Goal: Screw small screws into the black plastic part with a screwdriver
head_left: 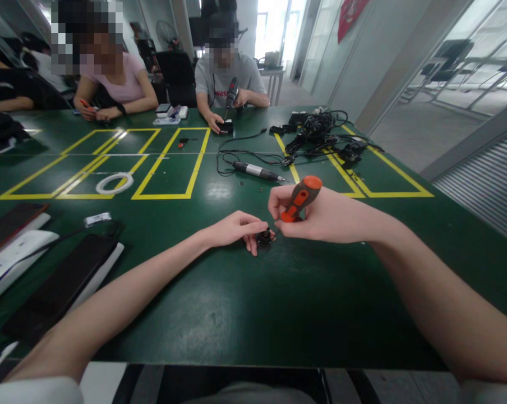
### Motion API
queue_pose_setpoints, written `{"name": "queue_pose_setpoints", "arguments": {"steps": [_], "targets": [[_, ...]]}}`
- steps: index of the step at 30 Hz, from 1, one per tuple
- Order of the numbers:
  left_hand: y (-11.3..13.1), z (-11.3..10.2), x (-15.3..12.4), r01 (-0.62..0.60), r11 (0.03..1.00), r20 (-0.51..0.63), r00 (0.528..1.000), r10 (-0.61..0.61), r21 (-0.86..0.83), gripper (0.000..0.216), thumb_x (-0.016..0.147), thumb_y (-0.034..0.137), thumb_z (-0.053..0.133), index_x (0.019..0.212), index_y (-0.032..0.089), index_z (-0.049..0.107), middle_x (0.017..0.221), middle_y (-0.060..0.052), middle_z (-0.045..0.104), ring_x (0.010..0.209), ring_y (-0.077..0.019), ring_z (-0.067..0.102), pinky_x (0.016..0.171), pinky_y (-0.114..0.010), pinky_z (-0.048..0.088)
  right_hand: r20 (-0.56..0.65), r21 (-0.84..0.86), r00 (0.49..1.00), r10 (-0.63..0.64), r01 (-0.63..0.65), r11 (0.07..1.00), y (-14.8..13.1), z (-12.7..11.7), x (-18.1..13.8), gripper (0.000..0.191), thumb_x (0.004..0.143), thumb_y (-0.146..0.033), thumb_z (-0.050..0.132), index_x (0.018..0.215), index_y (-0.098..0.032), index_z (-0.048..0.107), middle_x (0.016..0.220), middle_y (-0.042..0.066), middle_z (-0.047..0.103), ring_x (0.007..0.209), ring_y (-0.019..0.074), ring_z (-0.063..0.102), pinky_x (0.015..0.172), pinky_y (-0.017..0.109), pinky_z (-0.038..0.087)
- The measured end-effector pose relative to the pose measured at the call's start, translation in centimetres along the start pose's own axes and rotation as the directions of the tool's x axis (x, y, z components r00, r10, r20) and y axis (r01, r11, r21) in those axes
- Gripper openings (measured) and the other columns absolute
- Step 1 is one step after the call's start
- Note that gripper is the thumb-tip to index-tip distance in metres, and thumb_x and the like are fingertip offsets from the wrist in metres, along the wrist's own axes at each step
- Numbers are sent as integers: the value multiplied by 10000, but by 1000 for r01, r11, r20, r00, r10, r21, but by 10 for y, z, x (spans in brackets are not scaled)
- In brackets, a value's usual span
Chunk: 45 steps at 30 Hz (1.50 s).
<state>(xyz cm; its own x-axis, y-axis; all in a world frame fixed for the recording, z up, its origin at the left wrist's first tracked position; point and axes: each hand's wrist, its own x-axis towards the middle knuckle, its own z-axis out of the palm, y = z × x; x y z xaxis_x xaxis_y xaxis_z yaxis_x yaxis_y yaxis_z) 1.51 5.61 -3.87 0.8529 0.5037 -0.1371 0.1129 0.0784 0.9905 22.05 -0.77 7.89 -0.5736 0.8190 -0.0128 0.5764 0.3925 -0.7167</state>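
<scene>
My left hand (245, 230) is closed around a small round black part (264, 240), thumb on top, fingers behind and beside it, low over the green table. A screwdriver (300, 197) with an orange and grey handle is gripped in my right hand (316, 213). Its handle tilts up to the right, and the thin shaft points down-left toward the black part. Whether the tip touches the part I cannot tell. What the black part is exactly is too small to make out.
Beyond my hands lies a corded pen-shaped power tool (257, 170). A tangle of black cables (321, 132) sits at the back right. To the left are a tape roll (114, 183) and dark flat devices (64, 280). Across the green table (220, 314), a person holds a drill (232, 92).
</scene>
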Motion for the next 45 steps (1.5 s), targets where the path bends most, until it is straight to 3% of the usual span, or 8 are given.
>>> {"name": "queue_pose_setpoints", "arguments": {"steps": [11, 22, 31, 40, 45], "targets": [[3, 2, -1, -23, 1000, -18, 1000, 23, -1, 552, 840, 625, 748, 943, 82, 750, 735, -77, 755, 570, -151, 720, 555, -221, 541, 5, -26, 999, -54, 54, 998, -3, 1, 2, 67, 805, -228, 622, 808, -192, 566, 727, -19, 560, 639, 125, 488, 609, 260, 385], [0, 5, 1, -22, 1000, -50, 999, 23, 10, 481, 889, 568, 715, 901, 89, 749, 581, -36, 692, 522, -144, 692, 543, -215, 526, 4, -50, 998, -65, 65, 997, -3, 1, 1, 78, 788, -218, 620, 789, -202, 544, 715, -28, 543, 643, 132, 489, 614, 267, 387], [2, 4, 0, -16, 1000, -47, 999, 16, 16, 464, 873, 548, 726, 920, 86, 747, 762, -87, 762, 550, -144, 711, 545, -221, 532, -13, -51, 997, -77, 76, 996, -2, 0, 2, 81, 793, -216, 623, 798, -200, 544, 731, -23, 549, 652, 131, 487, 616, 265, 383], [1, 4, 0, -6, 1000, -63, 998, 5, -18, 512, 895, 618, 676, 830, 110, 675, 585, -42, 693, 522, -151, 692, 541, -227, 526, 37, -17, 999, -24, 25, 1000, -5, 0, 0, 99, 784, -200, 638, 773, -210, 541, 678, -42, 527, 624, 128, 481, 593, 261, 372], [-1, 4, 0, 4, 1000, -56, 998, -5, -19, 421, 967, 489, 606, 914, 83, 703, 701, -86, 745, 541, -153, 708, 554, -231, 532, -1, 19, 1000, -22, 22, 1000, 1, 2, 0, 103, 787, -200, 645, 814, -215, 547, 704, -37, 570, 629, 129, 500, 589, 257, 379]]}}
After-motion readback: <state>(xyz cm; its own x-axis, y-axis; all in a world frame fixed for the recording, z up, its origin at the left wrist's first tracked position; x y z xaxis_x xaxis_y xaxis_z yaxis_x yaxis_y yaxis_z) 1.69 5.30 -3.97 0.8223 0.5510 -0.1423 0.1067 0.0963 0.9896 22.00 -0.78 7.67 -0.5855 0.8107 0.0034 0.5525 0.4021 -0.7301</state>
